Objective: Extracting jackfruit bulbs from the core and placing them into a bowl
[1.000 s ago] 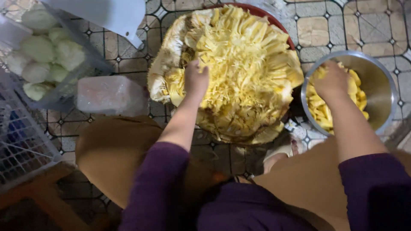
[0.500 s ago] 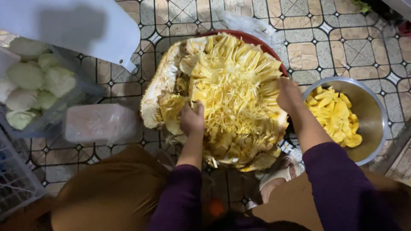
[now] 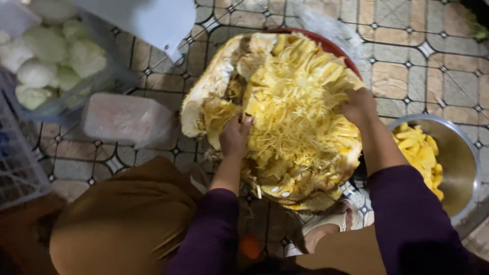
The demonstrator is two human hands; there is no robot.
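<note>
left hand: pressed into the near left part of the opened jackfruit, fingers curled down among the yellow strands; whether it pinches anything there cannot be told
right hand: on the right edge of the fruit, fingers bent over and tucked into the flesh, closed round a clump of it as far as the view shows
jackfruit: a large cut-open piece, pale rind curling up on its left side, stringy yellow fibre and pods filling the middle; it lies in a red tray on the tiled floor, right in front of the person
steel bowl: on the floor just right of the fruit, beside the right forearm, with yellow pods heaped in its left half
sleeves: both arms in dark purple, reaching forward from the bottom of the view
wrapped pale block: on the floor left of the fruit, apart from it
clear bag of pale green round things: upper left, beyond the block
wire basket: at the left edge
foot in a sandal: under the near edge of the fruit
</note>
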